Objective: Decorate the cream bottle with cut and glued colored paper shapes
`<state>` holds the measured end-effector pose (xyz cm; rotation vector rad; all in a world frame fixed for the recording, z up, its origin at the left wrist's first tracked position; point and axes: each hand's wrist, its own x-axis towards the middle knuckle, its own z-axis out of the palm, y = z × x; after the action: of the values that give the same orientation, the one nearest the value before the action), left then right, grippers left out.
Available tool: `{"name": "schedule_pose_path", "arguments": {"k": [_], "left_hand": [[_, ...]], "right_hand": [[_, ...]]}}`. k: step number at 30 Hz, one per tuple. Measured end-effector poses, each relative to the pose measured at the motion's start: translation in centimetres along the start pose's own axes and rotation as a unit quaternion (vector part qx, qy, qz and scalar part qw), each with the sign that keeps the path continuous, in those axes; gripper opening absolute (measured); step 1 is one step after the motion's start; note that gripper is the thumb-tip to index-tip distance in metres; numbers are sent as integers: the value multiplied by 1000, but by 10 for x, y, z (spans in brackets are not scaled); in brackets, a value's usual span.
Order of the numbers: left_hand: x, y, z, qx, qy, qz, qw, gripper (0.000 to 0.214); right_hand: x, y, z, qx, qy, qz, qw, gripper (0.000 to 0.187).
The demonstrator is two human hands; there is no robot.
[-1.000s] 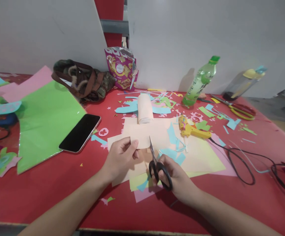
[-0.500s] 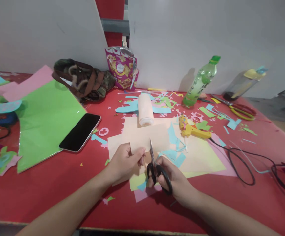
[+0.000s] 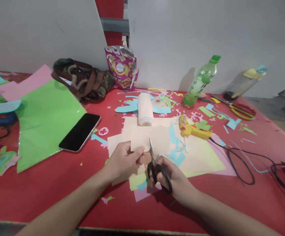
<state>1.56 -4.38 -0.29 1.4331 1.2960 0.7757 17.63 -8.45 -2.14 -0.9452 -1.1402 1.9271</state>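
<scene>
My left hand (image 3: pixel 125 157) pinches the lower left edge of a cream sheet of paper (image 3: pixel 161 137) between thumb and fingers. My right hand (image 3: pixel 170 177) has its fingers through the black handles of a pair of scissors (image 3: pixel 153 160). The scissor blades point away from me and lie at the paper's lower edge, nearly closed around a cut line. Just beyond the paper a bottle wrapped in cream paper (image 3: pixel 145 108) lies on its side, with light blue paper wings (image 3: pixel 127 108) sticking out on both sides. More cream sheets (image 3: pixel 196 157) lie under my hands.
A yellow glue gun (image 3: pixel 194 131) with a black cord lies to the right. Left are a phone (image 3: pixel 80 132) and green sheets (image 3: pixel 44 124). Behind stand a snack bag (image 3: pixel 121 67), a camouflage bag (image 3: pixel 83 80) and a green bottle (image 3: pixel 201 80). Red-handled pliers (image 3: pixel 242 111) and paper scraps lie on the red table.
The cream paper has shifted and tilted slightly at the blades, and its left part now stands apart in shade from the right. Both hands have barely moved.
</scene>
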Motion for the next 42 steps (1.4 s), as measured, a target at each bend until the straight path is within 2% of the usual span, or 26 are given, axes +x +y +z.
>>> {"name": "schedule_pose_path", "arguments": {"k": [16, 20, 24, 32, 36, 42], "left_hand": [[0, 0, -1, -16, 61, -7, 998, 28], [1, -1, -1, -17, 61, -3, 998, 28], [2, -1, -2, 0, 60, -8, 998, 28], [4, -3, -7, 80, 105, 5, 991, 32], [4, -4, -7, 94, 86, 10, 992, 31], [4, -3, -9, 36, 7, -14, 999, 27]], "right_hand": [[1, -1, 2, 5, 22, 9, 1000, 47], [2, -2, 1, 10, 21, 16, 1000, 47], [0, -2, -1, 33, -2, 24, 999, 42], [0, -8, 0, 81, -65, 24, 994, 38], [2, -10, -5, 66, -69, 31, 995, 39], [0, -14, -13, 21, -69, 38, 997, 38]]}}
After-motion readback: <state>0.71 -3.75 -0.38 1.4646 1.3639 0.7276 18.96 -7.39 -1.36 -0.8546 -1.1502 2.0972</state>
